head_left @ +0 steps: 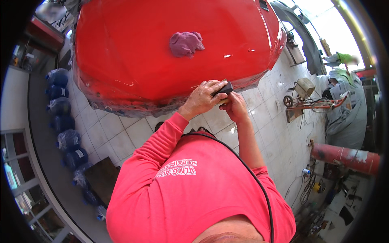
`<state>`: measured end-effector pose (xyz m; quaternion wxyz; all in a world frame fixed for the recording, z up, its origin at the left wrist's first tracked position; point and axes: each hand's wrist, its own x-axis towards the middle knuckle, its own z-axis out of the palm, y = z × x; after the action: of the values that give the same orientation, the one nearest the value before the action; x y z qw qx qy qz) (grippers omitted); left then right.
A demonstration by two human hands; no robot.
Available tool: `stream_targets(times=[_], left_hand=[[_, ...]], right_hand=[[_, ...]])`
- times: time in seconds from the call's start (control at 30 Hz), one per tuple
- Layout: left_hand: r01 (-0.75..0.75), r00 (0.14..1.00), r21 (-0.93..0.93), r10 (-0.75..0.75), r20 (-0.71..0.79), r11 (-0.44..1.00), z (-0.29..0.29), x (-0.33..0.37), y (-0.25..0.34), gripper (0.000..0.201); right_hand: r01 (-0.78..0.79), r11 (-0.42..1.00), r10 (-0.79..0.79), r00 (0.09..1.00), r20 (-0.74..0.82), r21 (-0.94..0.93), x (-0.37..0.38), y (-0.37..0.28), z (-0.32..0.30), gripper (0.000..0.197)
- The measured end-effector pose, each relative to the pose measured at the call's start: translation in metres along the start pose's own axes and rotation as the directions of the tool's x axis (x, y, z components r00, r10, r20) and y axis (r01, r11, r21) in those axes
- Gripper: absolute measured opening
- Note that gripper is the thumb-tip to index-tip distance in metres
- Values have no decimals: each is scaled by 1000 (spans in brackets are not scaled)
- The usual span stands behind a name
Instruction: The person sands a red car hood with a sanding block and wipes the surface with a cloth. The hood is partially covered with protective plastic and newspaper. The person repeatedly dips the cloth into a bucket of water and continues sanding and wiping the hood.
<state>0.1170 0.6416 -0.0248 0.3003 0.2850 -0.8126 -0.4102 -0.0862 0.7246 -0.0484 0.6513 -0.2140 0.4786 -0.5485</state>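
In front of my chest, by the near edge of a glossy red car hood (133,44), both hands meet around a small dark block (225,88). My left hand (202,96) is closed on it, thumb and fingers on its left side. My right hand (236,106) is closed at its lower right, where a bit of yellowish material shows; the fingertips there are partly hidden. A crumpled purple cloth (186,43) lies on the hood, beyond my hands. Clear plastic film (150,106) wraps the hood's front edge.
Several blue water jugs (60,103) line the left wall. On the right stand a small wheeled cart (302,95), a grey-covered object (346,117) and a red cylinder (344,156). Cables and tools lie on the tiled floor (275,137). A black cord (255,174) runs over my shirt.
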Motion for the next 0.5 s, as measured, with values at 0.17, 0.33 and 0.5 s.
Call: stream_targets(times=[0.17,0.33,0.5], left_hand=[[-44,997,69,39,71,997,-58,-40,-23,74],[23,995,-123,-11,98,992,-119,-72,-58,79],[40,998,-296,-25,53,954,-150,-94,-75,74]], right_hand=[[-36,985,61,988,-145,169,0,26,87,32],[-21,985,46,989,-142,171,4,60,137,35],[-36,949,68,993,-93,313,-15,50,215,36]])
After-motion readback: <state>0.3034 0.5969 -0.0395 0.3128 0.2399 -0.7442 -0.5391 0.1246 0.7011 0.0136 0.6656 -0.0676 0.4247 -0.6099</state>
